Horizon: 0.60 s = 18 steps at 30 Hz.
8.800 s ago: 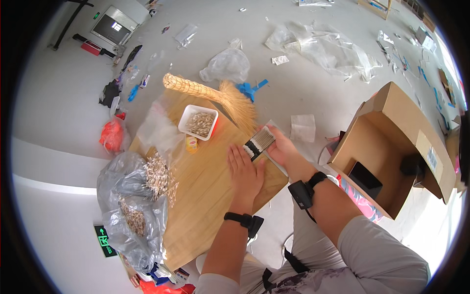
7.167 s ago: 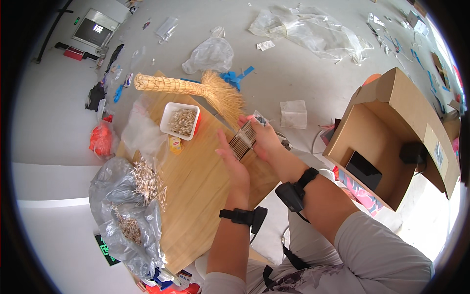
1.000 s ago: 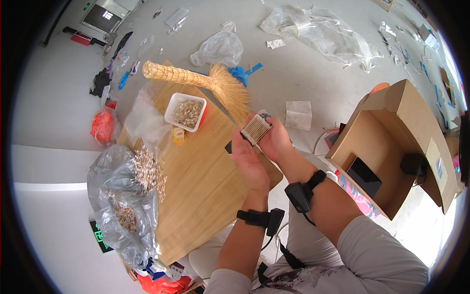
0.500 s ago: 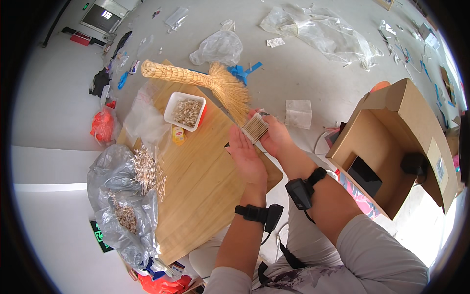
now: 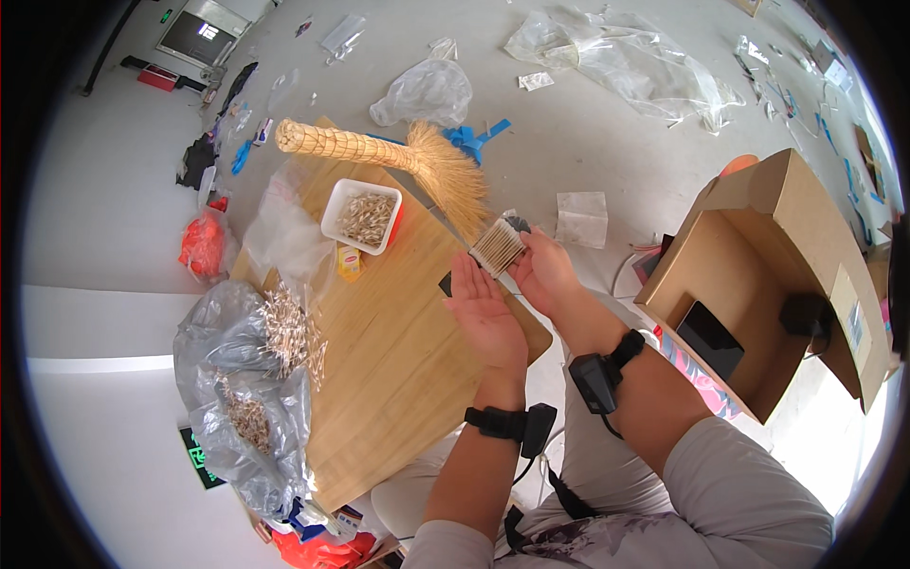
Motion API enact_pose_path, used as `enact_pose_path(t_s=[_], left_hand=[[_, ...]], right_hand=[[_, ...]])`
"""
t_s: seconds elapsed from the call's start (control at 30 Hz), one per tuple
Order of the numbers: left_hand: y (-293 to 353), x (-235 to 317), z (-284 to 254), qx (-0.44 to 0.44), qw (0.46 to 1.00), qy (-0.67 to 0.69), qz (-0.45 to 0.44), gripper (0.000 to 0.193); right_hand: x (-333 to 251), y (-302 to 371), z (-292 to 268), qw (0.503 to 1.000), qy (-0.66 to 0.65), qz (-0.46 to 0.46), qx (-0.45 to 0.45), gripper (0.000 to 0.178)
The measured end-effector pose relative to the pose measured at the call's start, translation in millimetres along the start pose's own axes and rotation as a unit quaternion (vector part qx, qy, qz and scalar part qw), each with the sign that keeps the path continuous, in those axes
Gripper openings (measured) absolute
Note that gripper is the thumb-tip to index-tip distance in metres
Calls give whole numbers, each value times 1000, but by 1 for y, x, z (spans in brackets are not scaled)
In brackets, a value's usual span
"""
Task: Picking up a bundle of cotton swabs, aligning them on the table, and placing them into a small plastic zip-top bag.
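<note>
A flat clear pack of cotton swabs point(image 5: 498, 248), its sticks lined up side by side, is above the right corner of the wooden table point(image 5: 379, 379). My right hand point(image 5: 550, 273) grips the pack by its right edge between thumb and fingers. Palm up, my left hand point(image 5: 488, 313) lies with fingers stretched out by the pack's lower left edge; whether it touches the pack I cannot tell. Just beyond the pack are the bristles of a straw broom point(image 5: 441, 171), whose thick bound handle points left. A white tub point(image 5: 345, 190) of loose swabs stands on the table.
A grey plastic bag point(image 5: 213, 327) and a heap of loose swabs point(image 5: 292, 327) cover the table's left side. Near the tub lies a small yellow packet point(image 5: 349, 264). At right, an open cardboard box point(image 5: 815, 190) contains a black tablet point(image 5: 711, 339). Plastic sheeting point(image 5: 626, 62) litters the floor.
The pack has tilted slightly and stands out more from my left hand, whose fingers now lie flatter and lower. My right hand keeps its grip on it.
</note>
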<state>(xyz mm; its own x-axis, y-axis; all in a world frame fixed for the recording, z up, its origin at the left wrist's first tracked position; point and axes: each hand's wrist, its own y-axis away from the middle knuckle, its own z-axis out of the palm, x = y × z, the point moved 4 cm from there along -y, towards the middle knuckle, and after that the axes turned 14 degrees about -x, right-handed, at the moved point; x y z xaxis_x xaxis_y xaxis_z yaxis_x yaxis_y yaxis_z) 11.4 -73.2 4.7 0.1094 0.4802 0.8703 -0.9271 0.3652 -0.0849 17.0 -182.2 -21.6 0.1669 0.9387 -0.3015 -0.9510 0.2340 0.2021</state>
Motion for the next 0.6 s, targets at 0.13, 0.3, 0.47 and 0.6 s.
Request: enact_pose_path(t_s=[0.13, 0.3, 0.47, 0.6], left_hand=[[0, 4, -8, 4, 1000, -29, 13, 76], [8, 30, -45, 34, 995, -74, 51, 69], [27, 83, -108, 86, 974, -191, 89, 62], [43, 134, -178, 204, 930, -283, 114, 42]], right_hand=[[-3, -1, -2, 999, 6, -6, 42, 32], [-11, -6, -9, 989, 41, -75, 120, 33], [-16, 21, 16, 891, 383, -237, -61, 23], [53, 46, 65, 687, 635, -51, -350, 15]])
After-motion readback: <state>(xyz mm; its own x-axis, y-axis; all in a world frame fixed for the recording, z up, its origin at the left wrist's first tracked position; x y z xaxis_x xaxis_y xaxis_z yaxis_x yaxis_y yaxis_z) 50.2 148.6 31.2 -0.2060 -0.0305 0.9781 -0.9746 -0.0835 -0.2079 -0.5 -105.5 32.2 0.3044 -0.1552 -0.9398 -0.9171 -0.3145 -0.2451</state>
